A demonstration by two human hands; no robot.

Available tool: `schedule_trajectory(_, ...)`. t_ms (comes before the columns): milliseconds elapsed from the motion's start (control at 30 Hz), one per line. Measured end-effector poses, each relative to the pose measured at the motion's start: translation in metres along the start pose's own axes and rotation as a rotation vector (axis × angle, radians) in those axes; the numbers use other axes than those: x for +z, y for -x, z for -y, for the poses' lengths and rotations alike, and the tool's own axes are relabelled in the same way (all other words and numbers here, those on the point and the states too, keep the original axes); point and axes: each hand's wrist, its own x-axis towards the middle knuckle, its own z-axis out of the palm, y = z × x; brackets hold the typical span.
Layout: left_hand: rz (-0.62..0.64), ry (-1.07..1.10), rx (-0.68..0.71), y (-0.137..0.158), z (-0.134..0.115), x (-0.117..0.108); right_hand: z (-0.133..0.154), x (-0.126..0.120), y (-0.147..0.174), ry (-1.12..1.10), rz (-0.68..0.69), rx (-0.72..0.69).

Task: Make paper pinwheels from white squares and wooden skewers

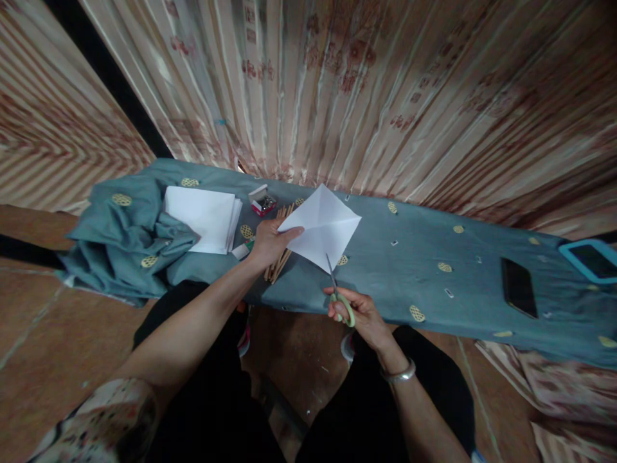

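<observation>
A square sheet of white paper [322, 225] with crossing fold creases is held up like a diamond. My left hand [270, 243] pinches its left corner, thumb on top. In my right hand [359, 315] is a pair of scissors [345, 310] with light green handles, fingers through the loops. The blades point up at the paper's near corner and overlap it; whether they have cut in cannot be made out. Beneath my left hand and the sheet lies a bundle of thin wooden sticks [277, 269], partly hidden.
A stack of white paper [205, 215] lies left, beside bunched cloth. Behind my left hand stands an open small box of metal pieces [263, 200]. A dark phone [519, 287] and a blue-framed device [590, 260] lie right on the green cloth [419, 238]. A curtain [337, 96] hangs behind.
</observation>
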Motion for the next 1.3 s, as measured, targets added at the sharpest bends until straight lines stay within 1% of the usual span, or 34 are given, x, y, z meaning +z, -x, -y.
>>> schedule_trajectory(233, 0.026, -0.005, -0.001, -0.0006, 0.0046, 0.0001, -0.0013, -0.0006, 0.0002, -0.009, 0.014, -0.017)
schedule_trajectory(433, 0.089, 0.018, -0.054, 0.0025, 0.0081, 0.0023, 0.0016, -0.0001, 0.002, 0.003, 0.019, -0.039)
schedule_trajectory(967, 0.088, 0.037, -0.048, 0.0018, 0.0087, 0.0015, 0.0016, 0.0016, -0.0004, -0.041, -0.012, -0.003)
schedule_trajectory(1300, 0.086, 0.021, -0.057, 0.0033, 0.0063, 0.0022, -0.0005, 0.0004, -0.0009, -0.009, -0.006, -0.011)
